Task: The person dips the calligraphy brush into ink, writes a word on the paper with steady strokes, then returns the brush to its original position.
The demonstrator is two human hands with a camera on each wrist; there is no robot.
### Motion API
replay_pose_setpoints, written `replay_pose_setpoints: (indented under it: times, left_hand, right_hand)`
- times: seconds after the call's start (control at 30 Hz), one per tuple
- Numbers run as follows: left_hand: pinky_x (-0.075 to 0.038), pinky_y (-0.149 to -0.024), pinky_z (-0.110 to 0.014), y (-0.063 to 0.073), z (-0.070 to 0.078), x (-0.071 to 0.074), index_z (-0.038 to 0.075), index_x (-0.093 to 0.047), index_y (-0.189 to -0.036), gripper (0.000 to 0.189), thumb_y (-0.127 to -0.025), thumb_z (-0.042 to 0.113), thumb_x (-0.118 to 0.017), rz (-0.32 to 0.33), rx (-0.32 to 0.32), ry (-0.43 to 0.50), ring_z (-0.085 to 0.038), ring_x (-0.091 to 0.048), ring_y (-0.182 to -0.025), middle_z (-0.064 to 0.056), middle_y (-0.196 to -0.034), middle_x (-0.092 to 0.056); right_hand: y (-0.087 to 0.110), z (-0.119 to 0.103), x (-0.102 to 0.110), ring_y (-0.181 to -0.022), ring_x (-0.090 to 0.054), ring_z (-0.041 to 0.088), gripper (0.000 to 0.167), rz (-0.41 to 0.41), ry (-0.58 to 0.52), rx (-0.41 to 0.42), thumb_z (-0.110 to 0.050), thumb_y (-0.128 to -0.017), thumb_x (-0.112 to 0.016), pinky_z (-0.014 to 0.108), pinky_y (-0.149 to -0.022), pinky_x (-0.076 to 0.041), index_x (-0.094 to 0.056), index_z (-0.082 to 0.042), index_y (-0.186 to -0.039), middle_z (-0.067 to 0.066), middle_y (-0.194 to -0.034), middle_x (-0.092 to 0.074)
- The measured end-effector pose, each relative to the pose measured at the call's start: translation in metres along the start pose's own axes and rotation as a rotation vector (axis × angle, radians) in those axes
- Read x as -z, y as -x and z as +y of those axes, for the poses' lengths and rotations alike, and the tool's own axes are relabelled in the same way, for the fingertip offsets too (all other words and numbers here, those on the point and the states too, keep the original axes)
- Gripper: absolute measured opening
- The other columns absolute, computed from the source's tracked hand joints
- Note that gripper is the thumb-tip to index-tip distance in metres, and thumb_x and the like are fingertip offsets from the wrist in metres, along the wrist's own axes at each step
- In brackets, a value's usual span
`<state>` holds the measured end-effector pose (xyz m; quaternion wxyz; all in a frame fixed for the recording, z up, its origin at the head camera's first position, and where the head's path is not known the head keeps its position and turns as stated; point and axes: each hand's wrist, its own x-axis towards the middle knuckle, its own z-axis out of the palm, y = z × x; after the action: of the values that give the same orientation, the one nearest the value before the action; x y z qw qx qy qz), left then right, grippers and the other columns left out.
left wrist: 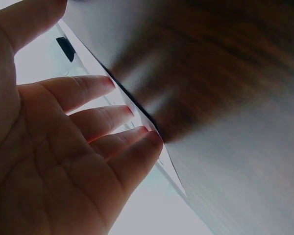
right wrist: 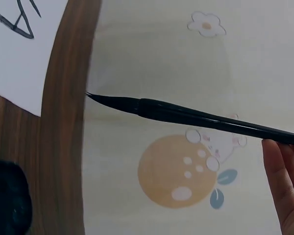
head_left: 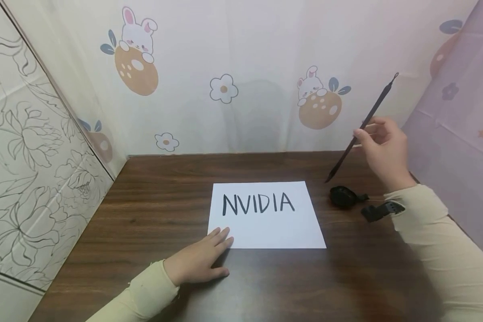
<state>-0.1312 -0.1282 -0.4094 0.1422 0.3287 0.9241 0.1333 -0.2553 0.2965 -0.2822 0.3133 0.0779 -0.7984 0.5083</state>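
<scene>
Between thumb and fingertips my right hand (head_left: 384, 145) pinches a long dark calligraphy brush (head_left: 356, 136) at about mid-shaft. The brush slants, its bristle tip pointing down and left above a small black ink dish (head_left: 343, 197). Close up in the right wrist view, the brush's black bristles (right wrist: 112, 101) come to a slightly split point. A white sheet of paper (head_left: 271, 232) bearing the hand-lettered word NVIDIA in black lies on the table. My left hand (head_left: 199, 259) rests with extended fingers on the paper's lower left corner; its palm and fingers (left wrist: 88, 90) show in the left wrist view.
The brown wood-grain table (head_left: 165, 201) meets a wall covering (head_left: 261, 44) with rabbit and flower prints at the back. A line-drawn floral panel (head_left: 32, 147) stands on the left, a purplish panel (head_left: 463, 125) on the right. A black strap (head_left: 382, 211) hangs by the right cuff.
</scene>
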Motion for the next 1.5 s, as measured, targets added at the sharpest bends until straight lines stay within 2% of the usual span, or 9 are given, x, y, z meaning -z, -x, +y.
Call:
replay_pose_setpoints:
  times: [0.27,0.4,0.53,0.63,0.8,0.9,1.13,1.4,1.5]
  left_hand:
    - [-0.032,-0.117,-0.047,0.000,0.001,0.000,0.010,-0.041,-0.149,0.072,-0.090,0.042,-0.066,-0.012,0.017,-0.005,-0.032,-0.024,-0.150,-0.011,-0.162,-0.028]
    - [-0.032,-0.117,-0.047,0.000,0.000,-0.001,0.011,-0.041,-0.150,0.072,-0.090,0.043,-0.066,-0.013,0.019,-0.010,-0.032,-0.024,-0.150,-0.010,-0.162,-0.027]
    - [-0.032,-0.117,-0.047,-0.001,-0.001,-0.002,0.010,-0.041,-0.149,0.072,-0.090,0.043,-0.066,-0.008,0.015,-0.013,-0.032,-0.025,-0.150,-0.010,-0.162,-0.028]
    - [-0.032,-0.117,-0.047,-0.001,-0.001,-0.002,0.011,-0.041,-0.149,0.072,-0.090,0.043,-0.066,-0.005,0.015,-0.011,-0.032,-0.025,-0.150,-0.010,-0.162,-0.027]
    - [-0.032,-0.117,-0.047,0.000,0.000,-0.001,0.010,-0.041,-0.149,0.072,-0.090,0.043,-0.066,-0.002,0.013,-0.009,-0.033,-0.025,-0.150,-0.011,-0.162,-0.027]
    - [-0.033,-0.117,-0.048,0.001,0.000,0.000,0.009,-0.041,-0.149,0.073,-0.089,0.042,-0.067,0.002,0.006,-0.005,-0.034,-0.025,-0.149,-0.012,-0.161,-0.028]
    - [-0.034,-0.116,-0.048,0.000,0.001,0.000,0.009,-0.042,-0.149,0.072,-0.089,0.041,-0.068,0.004,0.000,-0.006,-0.034,-0.026,-0.149,-0.012,-0.161,-0.028]
    - [-0.033,-0.117,-0.048,0.000,0.001,-0.001,0.009,-0.041,-0.149,0.072,-0.090,0.042,-0.066,-0.003,0.004,-0.009,-0.033,-0.025,-0.149,-0.012,-0.161,-0.028]
    - [-0.033,-0.116,-0.049,0.000,0.001,0.000,0.008,-0.042,-0.148,0.072,-0.090,0.041,-0.067,0.003,-0.004,-0.005,-0.034,-0.026,-0.149,-0.013,-0.161,-0.029]
  right_hand:
    - [-0.019,0.005,0.028,-0.066,-0.067,-0.006,0.023,-0.011,-0.034,-0.067,-0.007,-0.092,-0.065,0.014,-0.056,-0.055,-0.062,-0.019,-0.111,-0.020,-0.084,-0.068]
    - [-0.025,0.010,0.039,-0.061,-0.066,-0.005,0.022,-0.031,-0.047,-0.130,-0.008,-0.092,-0.065,0.015,-0.054,-0.055,-0.063,-0.018,-0.111,-0.020,-0.081,-0.069]
    - [-0.029,0.017,0.048,-0.054,-0.066,-0.003,0.029,-0.077,-0.003,-0.205,-0.013,-0.093,-0.066,0.015,-0.053,-0.055,-0.059,-0.012,-0.121,-0.024,-0.078,-0.068]
    - [-0.031,0.026,0.054,-0.052,-0.065,-0.003,0.039,-0.122,0.082,-0.230,-0.019,-0.093,-0.066,0.012,-0.053,-0.053,-0.055,-0.011,-0.129,-0.031,-0.075,-0.066]
    - [-0.035,0.045,0.059,-0.056,-0.065,-0.007,0.032,-0.191,0.176,-0.245,-0.025,-0.095,-0.063,0.010,-0.055,-0.050,-0.053,-0.017,-0.125,-0.037,-0.074,-0.062]
    - [-0.037,0.059,0.060,-0.058,-0.065,-0.007,0.035,-0.212,0.194,-0.277,-0.028,-0.096,-0.061,0.011,-0.056,-0.051,-0.052,-0.013,-0.126,-0.038,-0.074,-0.061]
    - [-0.034,0.087,0.061,-0.063,-0.062,-0.012,0.056,-0.237,0.275,-0.336,-0.034,-0.098,-0.057,0.012,-0.057,-0.051,-0.047,0.005,-0.138,-0.041,-0.071,-0.058]
    - [-0.027,0.111,0.061,-0.062,-0.062,-0.006,0.061,-0.304,0.303,-0.402,-0.037,-0.099,-0.054,0.014,-0.060,-0.050,-0.044,0.007,-0.140,-0.038,-0.069,-0.055]
    - [-0.023,0.118,0.059,-0.066,-0.059,-0.010,0.061,-0.338,0.330,-0.411,-0.038,-0.100,-0.052,0.013,-0.062,-0.049,-0.045,0.008,-0.140,-0.039,-0.070,-0.053]
